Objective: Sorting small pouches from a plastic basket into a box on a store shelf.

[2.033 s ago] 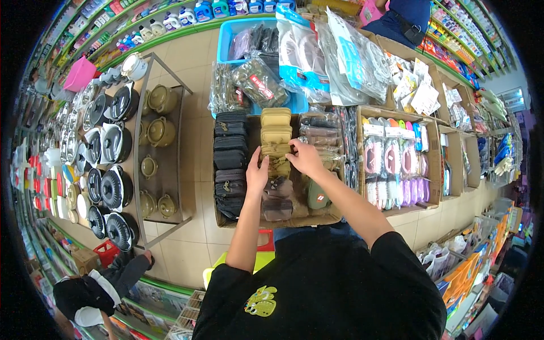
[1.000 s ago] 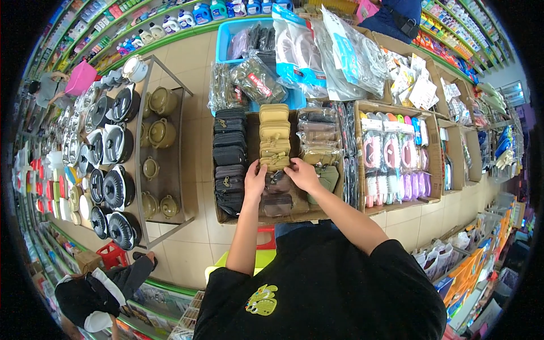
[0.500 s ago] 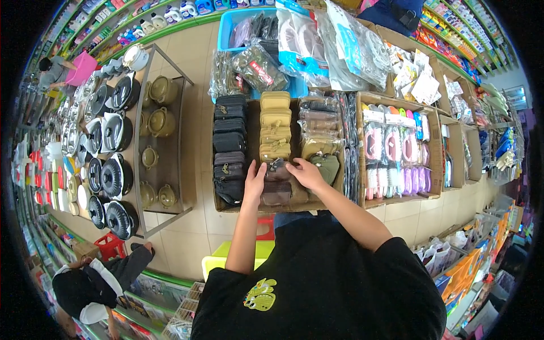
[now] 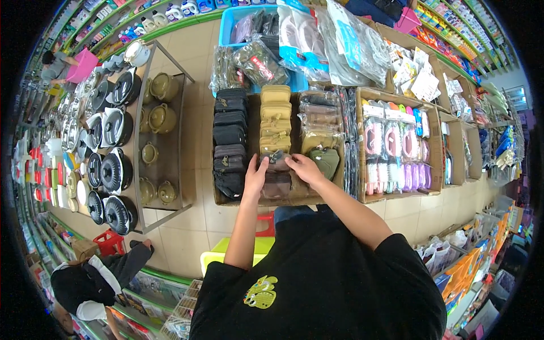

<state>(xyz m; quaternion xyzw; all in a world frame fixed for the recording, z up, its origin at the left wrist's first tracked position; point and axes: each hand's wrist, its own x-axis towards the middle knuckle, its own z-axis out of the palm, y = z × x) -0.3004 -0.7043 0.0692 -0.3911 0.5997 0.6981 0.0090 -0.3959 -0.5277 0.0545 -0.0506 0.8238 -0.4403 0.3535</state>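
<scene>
A brown zip pouch in clear wrap [image 4: 277, 162] is in the middle row of a cardboard box [image 4: 309, 196]. My left hand [image 4: 255, 177] closes on its left side and my right hand [image 4: 304, 170] on its right, thumbs over the top. Behind it in the same row stand several tan pouches [image 4: 275, 126]; another brown pouch [image 4: 276, 186] lies in front. Black pouches [image 4: 230, 135] fill the left row, beside my left hand. To the right of my right hand are an olive green pouch [image 4: 324, 162] and wrapped brown and tan pouches [image 4: 321, 122].
A metal rack [image 4: 162, 56] with pots stands left. Right of my box is a carton [image 4: 399, 196] of packaged brushes. Bagged goods and a blue bin [image 4: 226, 25] lie behind. A yellow-green stool [image 4: 212, 260] is near me. A person [image 4: 90, 283] is at lower left.
The brown pouch between my hands now sits flatter and shows more of its top. My hands have barely moved. A pink basket has come into view at the upper right.
</scene>
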